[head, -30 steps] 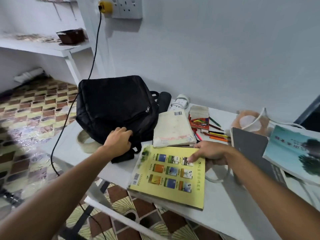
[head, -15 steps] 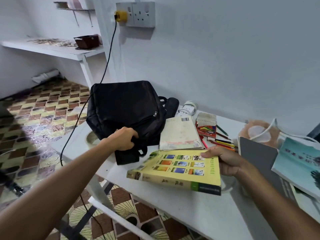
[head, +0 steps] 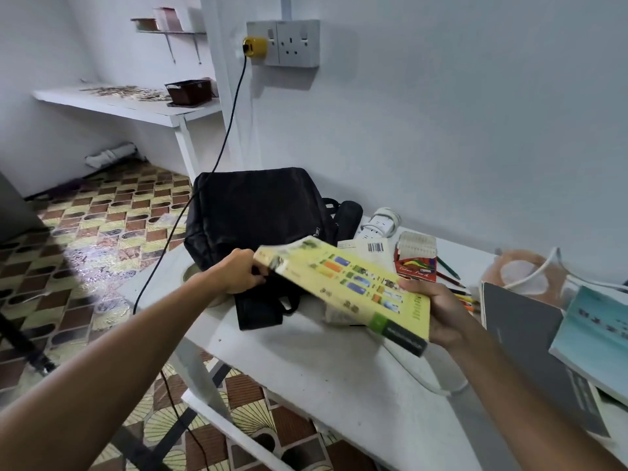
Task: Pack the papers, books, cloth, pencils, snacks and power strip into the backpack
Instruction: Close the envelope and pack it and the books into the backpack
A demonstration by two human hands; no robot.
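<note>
Head view showed the white table (head: 306, 368), and on it, at ten o'clock from the book, the black fabric backpack (head: 251, 205). One yellow paperback book (head: 346, 283) was in the air, its long axis pointing to the bag. The right hand (head: 438, 314) clamped its near end; the left hand (head: 238, 271), nearer the bag, had fingers curled on the bag's edge. At three o'clock lay two more books, a grey book (head: 520, 334) and a blue book (head: 598, 334), and one red box of pencils (head: 416, 266).
</note>
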